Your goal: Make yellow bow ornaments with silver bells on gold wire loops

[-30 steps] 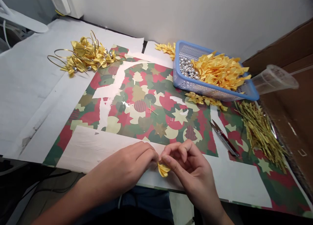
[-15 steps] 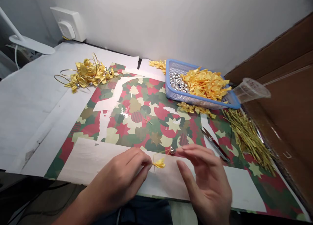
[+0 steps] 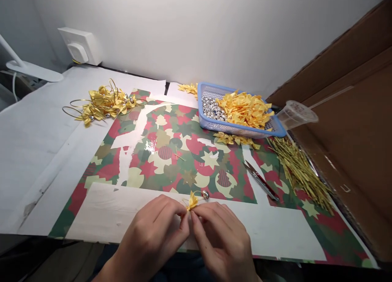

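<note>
Walls and a white-papered bench fill my feed, with a lamp base (image 3: 30, 71) and a socket (image 3: 80, 49) at far left. Next lie wire-looped gold bows (image 3: 102, 104) on the paper. Nearer me, the left hand (image 3: 153, 237) is pinching a yellow ribbon bow (image 3: 192, 201), which sits between both hands above a pale paper strip (image 3: 122, 210). A thin wire leads from the bow to a silver bead (image 3: 205, 195) just beyond it. The right hand (image 3: 222, 241) pinches the bow from its side, fingers curled. Half a second ago that hand was spread open and apart; now it has closed in, and the bead sits nearer the bow. A loose pinch could let the bow slip or the bead swing free. Further right are scissors (image 3: 260, 180), where a stray wrist could snag, then a blue basket (image 3: 199, 106) of bows and beads, gold ties (image 3: 298, 171) and a plastic cup (image 3: 297, 114).
</note>
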Demonstrator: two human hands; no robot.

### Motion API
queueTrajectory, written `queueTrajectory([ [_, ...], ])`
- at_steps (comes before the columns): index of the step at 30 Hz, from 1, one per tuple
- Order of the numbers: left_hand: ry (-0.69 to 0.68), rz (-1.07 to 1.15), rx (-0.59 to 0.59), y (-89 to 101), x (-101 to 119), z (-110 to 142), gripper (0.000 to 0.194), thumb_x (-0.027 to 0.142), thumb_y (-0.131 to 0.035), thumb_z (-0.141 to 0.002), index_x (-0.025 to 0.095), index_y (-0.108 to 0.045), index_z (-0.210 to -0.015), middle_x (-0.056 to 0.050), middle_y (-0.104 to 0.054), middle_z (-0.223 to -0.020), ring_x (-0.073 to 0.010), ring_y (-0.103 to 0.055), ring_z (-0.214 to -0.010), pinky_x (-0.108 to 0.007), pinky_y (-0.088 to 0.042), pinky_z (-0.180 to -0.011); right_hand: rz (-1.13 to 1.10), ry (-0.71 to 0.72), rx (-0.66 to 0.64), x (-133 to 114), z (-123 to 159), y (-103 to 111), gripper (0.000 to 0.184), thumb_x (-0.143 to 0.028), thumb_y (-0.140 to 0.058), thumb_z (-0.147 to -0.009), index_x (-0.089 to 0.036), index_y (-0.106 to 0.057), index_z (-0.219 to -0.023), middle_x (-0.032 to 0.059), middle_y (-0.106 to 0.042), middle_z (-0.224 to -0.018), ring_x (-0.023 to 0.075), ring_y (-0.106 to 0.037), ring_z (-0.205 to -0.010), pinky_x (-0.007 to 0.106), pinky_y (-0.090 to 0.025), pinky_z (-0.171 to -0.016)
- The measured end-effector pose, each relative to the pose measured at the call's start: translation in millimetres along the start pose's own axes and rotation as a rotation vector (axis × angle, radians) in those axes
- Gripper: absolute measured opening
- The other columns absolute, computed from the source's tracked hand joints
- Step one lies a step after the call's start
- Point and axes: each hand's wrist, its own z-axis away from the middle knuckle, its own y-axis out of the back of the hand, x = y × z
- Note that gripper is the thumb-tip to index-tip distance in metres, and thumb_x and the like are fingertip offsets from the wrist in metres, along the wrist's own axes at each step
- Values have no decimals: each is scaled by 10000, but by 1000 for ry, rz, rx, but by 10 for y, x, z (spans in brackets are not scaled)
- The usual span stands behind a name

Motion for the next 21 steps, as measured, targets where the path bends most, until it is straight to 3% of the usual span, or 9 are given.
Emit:
queueTrajectory([
  [9,-18,66,35,-34,41,40,199,-5,-517,-852,147,-563,-972,-38,-682,-795,-146,-654,-709,-240,-556,-687,-136,-110,23,-71,50,-35,160,-88,-509,-862,-191,-596,-775,-21,-564,-599,95,-530,-506,195,-410,-475],
  [21,163,181,47,-144,136,127,211,29,-485,-859,215,-414,-789,24,-617,-695,-99,-656,-621,-166,-547,-600,-3,-234,80,-159,302,43,221,-157,-491,-866,-194,-586,-671,-32,-505,-506,87,-469,-395,197,-385,-399],
])
